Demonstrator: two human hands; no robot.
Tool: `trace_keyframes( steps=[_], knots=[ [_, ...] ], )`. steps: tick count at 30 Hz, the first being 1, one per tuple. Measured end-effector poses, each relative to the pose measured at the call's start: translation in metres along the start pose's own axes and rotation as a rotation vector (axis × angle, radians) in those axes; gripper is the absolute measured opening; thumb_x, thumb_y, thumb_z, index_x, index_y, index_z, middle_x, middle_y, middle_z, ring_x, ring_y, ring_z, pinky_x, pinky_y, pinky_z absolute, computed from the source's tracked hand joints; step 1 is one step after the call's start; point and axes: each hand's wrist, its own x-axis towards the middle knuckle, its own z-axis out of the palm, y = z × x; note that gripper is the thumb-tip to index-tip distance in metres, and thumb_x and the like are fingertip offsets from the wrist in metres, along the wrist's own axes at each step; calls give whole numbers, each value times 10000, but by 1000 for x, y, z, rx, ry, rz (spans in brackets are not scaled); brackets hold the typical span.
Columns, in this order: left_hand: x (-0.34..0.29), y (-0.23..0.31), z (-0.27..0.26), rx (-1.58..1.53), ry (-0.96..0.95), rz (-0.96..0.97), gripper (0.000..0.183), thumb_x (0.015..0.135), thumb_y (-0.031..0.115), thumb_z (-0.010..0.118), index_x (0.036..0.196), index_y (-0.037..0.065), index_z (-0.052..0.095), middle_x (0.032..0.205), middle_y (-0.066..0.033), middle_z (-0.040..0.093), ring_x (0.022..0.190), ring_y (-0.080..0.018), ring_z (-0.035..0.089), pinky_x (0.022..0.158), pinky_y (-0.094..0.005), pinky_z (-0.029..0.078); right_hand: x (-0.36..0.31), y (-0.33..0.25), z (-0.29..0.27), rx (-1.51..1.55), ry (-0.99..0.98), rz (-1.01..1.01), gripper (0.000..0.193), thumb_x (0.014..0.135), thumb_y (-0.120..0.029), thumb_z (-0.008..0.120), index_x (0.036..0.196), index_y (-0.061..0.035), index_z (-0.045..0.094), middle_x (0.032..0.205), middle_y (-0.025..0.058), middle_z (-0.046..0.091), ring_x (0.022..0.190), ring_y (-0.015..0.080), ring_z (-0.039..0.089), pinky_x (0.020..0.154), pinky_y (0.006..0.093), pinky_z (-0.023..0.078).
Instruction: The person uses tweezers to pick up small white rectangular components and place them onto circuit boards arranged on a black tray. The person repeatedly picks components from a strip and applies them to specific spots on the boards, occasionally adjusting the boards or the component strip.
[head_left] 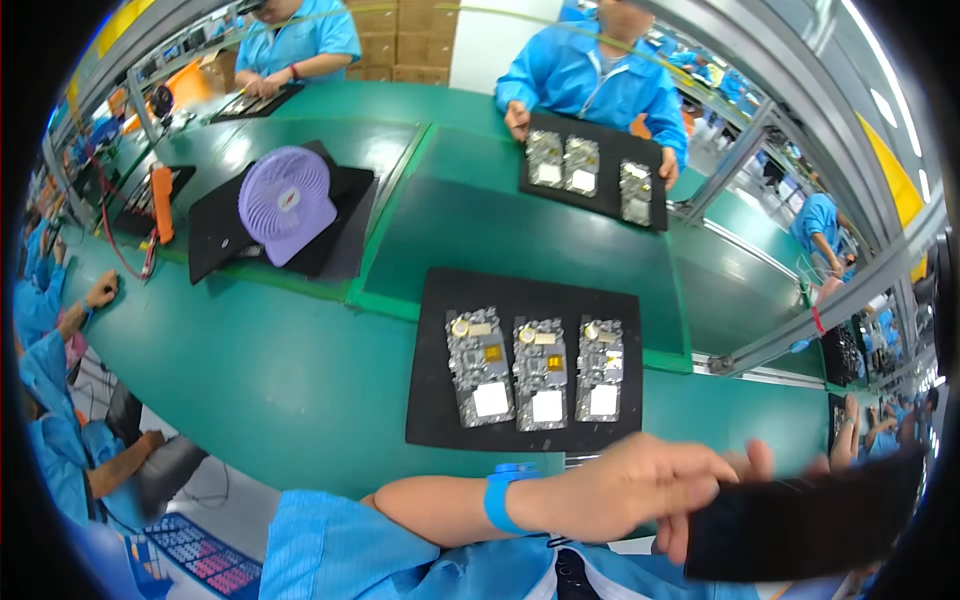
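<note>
My left hand [640, 490], with a blue strap at the wrist, reaches across to the lower right. Its thumb and fingers are closed on the left edge of a dark flat board [800, 530], tilted and blurred. Fingertips of my right hand [757, 460] show above the board's top edge; the board hides the rest. In front of me a black mat [430, 400] lies on the green bench. On it are three circuit boards in a row: left [478, 365], middle [540, 372] and right [600, 370], each with a white square at its near end.
Across the bench a person in blue holds a black tray [600, 205] with three circuit boards. A purple fan [287, 200] stands on black mats at the left, near an orange-handled tool [162, 205]. A metal frame post [790, 340] rises at the right.
</note>
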Motion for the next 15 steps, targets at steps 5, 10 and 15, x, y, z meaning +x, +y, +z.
trace_keyframes(
  steps=[5,10,15],
  knots=[
    [17,3,-27,66,469,202,406,1011,190,458,1304,-91,460,910,-199,682,739,-232,696,671,-307,558,52,5,19,197,-4,232,619,856,-398,451,1307,25,437,1132,220,615,860,302,652,731,386,537],
    [39,-13,-48,196,711,421,383,1007,166,464,1296,-85,462,1070,-173,656,884,-231,685,745,-272,550,89,24,17,355,-389,151,701,819,-249,527,1422,21,292,1186,152,574,389,64,346,409,212,319],
    [45,-21,-57,211,709,408,368,992,166,501,1279,-63,474,1095,-147,646,890,-203,678,736,-251,536,94,26,15,228,-291,133,657,842,-125,597,1396,43,287,1190,122,558,652,65,535,592,221,444]
  ],
)
